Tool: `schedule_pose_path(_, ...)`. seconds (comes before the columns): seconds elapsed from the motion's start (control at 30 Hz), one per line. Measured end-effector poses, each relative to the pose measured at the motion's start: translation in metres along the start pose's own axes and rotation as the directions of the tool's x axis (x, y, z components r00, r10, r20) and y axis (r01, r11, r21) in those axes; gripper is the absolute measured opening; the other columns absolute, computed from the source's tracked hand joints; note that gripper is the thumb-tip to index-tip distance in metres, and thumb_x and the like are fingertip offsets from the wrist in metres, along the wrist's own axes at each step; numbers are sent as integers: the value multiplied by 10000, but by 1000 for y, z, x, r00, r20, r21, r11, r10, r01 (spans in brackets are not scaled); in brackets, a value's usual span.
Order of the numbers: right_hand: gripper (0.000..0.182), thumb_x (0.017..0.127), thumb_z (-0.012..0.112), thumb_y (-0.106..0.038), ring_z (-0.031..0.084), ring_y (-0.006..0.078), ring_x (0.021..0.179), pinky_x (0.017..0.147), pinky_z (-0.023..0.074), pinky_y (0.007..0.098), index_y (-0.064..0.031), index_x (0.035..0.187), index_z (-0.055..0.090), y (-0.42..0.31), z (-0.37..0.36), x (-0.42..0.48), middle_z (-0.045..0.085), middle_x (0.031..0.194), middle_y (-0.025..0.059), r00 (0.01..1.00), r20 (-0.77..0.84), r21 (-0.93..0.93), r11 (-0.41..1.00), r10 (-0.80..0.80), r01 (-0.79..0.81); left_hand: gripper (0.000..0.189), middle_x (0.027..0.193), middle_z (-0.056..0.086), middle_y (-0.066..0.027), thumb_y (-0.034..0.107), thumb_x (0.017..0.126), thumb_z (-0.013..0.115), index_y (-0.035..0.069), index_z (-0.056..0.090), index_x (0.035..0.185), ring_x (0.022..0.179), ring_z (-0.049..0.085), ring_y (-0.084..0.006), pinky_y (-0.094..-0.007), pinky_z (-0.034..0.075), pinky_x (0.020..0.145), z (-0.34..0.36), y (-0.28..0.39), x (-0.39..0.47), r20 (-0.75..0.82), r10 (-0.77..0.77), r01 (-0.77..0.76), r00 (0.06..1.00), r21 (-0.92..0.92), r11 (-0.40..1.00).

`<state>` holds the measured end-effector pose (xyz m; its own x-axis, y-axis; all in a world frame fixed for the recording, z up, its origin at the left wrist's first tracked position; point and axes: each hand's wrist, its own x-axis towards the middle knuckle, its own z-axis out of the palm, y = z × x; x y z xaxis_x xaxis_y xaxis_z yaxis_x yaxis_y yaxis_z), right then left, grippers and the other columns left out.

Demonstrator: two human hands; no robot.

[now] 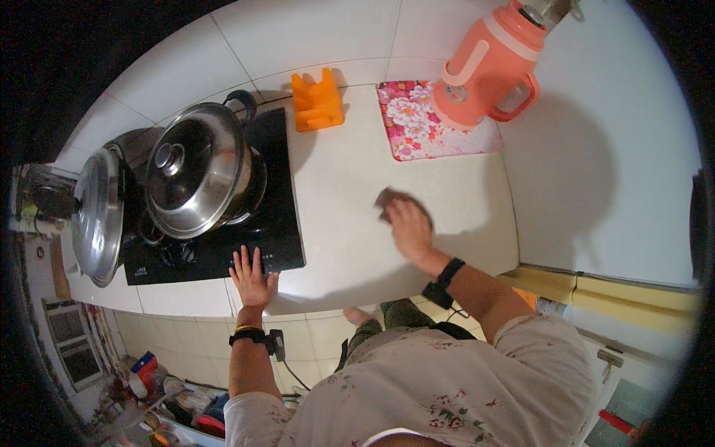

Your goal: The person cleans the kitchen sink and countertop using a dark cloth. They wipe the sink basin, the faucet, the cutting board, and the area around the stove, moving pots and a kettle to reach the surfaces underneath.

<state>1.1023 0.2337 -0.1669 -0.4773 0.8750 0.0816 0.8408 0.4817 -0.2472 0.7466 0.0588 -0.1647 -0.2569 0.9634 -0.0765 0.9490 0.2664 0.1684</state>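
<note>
Pressed against the pale countertop (pixel 341 223), my right hand (pixel 412 226) holds a dark brown cloth (pixel 386 200), slightly blurred. My left hand (pixel 252 279) lies with fingers spread on the front edge of the black glass cooktop (pixel 279 234), holding nothing. Beyond it, a steel pot with a domed lid (pixel 198 173) stands on the cooktop. Further left is a second vessel with a shiny metal lid (pixel 99 218).
An orange plastic holder (pixel 318 106) stands by the tiled wall. A pink thermos jug (pixel 486 67) sits on a floral mat (pixel 410 120) at the back right. A white wall (pixel 581 167) bounds the counter on the right.
</note>
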Motion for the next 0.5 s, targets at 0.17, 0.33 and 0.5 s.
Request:
schedule_pose_path(0.17,463,796,554,-165,349,311,1238,1004,330,392,-3,1222,469,-24,-11,5,393,1327,169,985,105,-14,990,-137,139,793,1470,146,-145,360,705,660,160,297,1382,1350,99,-374,-586,88,1045,-3,0,0,-1,-11,11,1000,-6,1000)
schedule_pose_path(0.33,512,801,549,-241,385,383,1197,1018,319,413,71,1198,458,-30,16,59,397,1293,274,993,-47,-147,984,-105,97,779,1468,160,-141,368,707,654,175,307,1377,1348,107,-375,-588,84,1045,-3,5,3,16,-44,44,999,-37,998)
schedule_pose_path(0.5,526,829,519,-269,376,405,1203,1003,333,436,59,1232,437,-31,41,108,386,1304,277,995,-104,-205,979,-2,-20,776,1464,170,-145,388,703,655,175,321,1370,1346,113,-375,-596,89,1040,3,-2,-2,-19,-21,20,1000,-49,999)
